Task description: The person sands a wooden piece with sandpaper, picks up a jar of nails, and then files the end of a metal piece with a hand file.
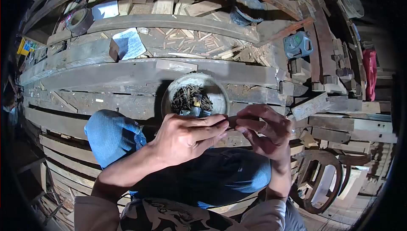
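Observation:
My left hand (188, 135) and my right hand (267, 131) meet above my lap, fingers pinched together. A small, thin, dark piece (231, 122) spans the gap between their fingertips. Most of it is covered by the fingers, so its kind cannot be made out. Just beyond my left hand stands a round, pale bucket (222, 97). Inside it lie many short dark sticks or nails (182, 97), along with an object that has a yellowish part and a grey end (196, 106).
Long wooden beams (148, 76) cross in front of me. Light wood offcuts (195, 40) litter the ground behind them, near a written paper sheet (128, 44). A grey-blue jug (298, 45) stands right, a dark bucket (246, 10) farther back. Curved wooden frame (339, 176) lies at lower right.

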Demonstrator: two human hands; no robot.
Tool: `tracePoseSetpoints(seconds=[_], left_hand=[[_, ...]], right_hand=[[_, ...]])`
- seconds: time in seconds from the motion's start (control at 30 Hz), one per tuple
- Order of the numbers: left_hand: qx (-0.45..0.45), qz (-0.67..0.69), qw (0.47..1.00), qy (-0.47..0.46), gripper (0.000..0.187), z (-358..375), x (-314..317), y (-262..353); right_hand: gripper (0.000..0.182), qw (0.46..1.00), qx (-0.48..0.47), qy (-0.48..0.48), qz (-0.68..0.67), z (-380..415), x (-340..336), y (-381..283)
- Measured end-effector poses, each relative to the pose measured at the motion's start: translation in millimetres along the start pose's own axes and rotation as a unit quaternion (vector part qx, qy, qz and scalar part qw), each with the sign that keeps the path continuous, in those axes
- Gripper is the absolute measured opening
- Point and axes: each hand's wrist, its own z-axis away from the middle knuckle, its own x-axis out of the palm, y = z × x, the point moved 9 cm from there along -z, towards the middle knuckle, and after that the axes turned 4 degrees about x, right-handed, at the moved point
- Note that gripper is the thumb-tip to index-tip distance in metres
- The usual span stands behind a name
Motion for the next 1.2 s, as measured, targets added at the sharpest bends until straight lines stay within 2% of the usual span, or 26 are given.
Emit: tracePoseSetpoints(seconds=[0.2,0.27,0.3,0.4,0.53,0.57,0.63,0.67,0.7,0.77,0.8,0.83,0.93,1.03,1.1,1.2], left_hand=[[-0.01,0.038,0.999,-0.001,0.023,3.7,1.6,-4.6],[-0.047,0.119,0.992,0.003,0.019,4.0,2.0,-11.6],[-0.046,0.116,0.992,0.004,0.019,3.7,1.2,-12.2],[-0.145,0.231,0.962,-0.022,0.018,6.4,8.0,-28.2],[-0.155,0.29,0.944,-0.021,0.017,3.4,11.3,-34.0],[-0.245,0.322,0.912,-0.072,0.018,10.1,16.3,-39.8],[-0.3,0.329,0.894,-0.056,0.024,13.1,21.1,-51.6],[-0.312,0.308,0.894,-0.096,0.035,16.1,26.4,-55.1],[-0.323,0.33,0.864,-0.201,0.048,19.2,39.4,-56.2],[-0.378,0.444,0.748,-0.317,0.063,41.3,67.0,-47.4],[-0.345,0.471,0.734,-0.348,0.069,36.2,68.9,-32.2],[-0.354,0.509,0.701,-0.352,0.07,40.4,68.2,-30.2],[-0.324,0.53,0.691,-0.369,0.064,48.8,75.0,-30.5],[-0.318,0.519,0.715,-0.345,0.057,47.1,77.0,-25.1],[-0.349,0.528,0.712,-0.304,0.05,48.7,77.8,-28.4],[-0.368,0.502,0.726,-0.291,0.047,49.8,77.7,-30.5]], right_hand=[[0.04,1.0,-0.004,-0.028,-0.001,3.4,2.7,-0.7],[0.042,0.999,-0.004,-0.033,0.006,4.0,2.8,-4.0],[0.042,0.999,-0.004,-0.034,0.01,4.5,2.7,-4.9],[0.043,0.999,-0.013,-0.037,0.032,3.9,3.7,-12.7],[0.045,0.998,-0.025,-0.017,0.051,5.7,4.6,-20.7],[0.045,0.998,-0.023,-0.01,0.055,6.0,3.5,-20.7],[0.045,0.998,-0.026,-0.013,0.051,6.2,5.3,-20.8],[0.045,0.999,-0.035,-0.018,0.03,6.4,8.7,-22.9],[0.046,0.999,-0.045,-0.024,0.008,6.7,11.2,-24.4],[0.05,0.997,-0.057,-0.042,-0.007,7.6,15.2,-23.7],[0.052,0.996,-0.064,-0.054,-0.006,6.5,17.0,-25.4],[0.054,0.995,-0.071,-0.065,-0.006,6.5,18.9,-27.0],[0.056,0.995,-0.075,-0.062,-0.004,10.3,17.1,-25.5],[0.057,0.995,-0.066,-0.076,-0.018,8.9,16.9,-22.7],[0.054,0.995,-0.06,-0.078,-0.023,7.9,16.6,-20.8],[0.049,0.995,-0.042,-0.082,-0.035,4.1,15.2,-20.5]])
